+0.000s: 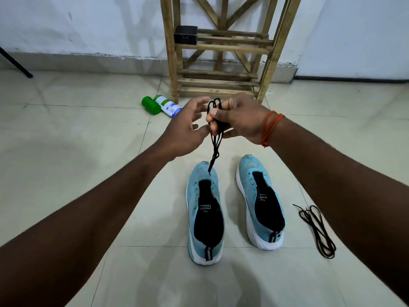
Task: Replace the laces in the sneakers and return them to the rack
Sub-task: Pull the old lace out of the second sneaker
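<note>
**While lace (215,142) hung vertical, right hand (239,120) pinched it**

Grip closed thumb-to-fingers on the bundled black lace. Its tip dangled straight down over the left-side sneaker's (204,209) toe. Left hand (188,127), fingers spread, held nothing, just beside the strands. Insole (208,218) read "PUMA"; white bottle's (168,106) label was unreadable.

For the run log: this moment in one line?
right hand: pinches lace; left hand: open; left sneaker, right sneaker: on floor; spare lace: on floor
</note>
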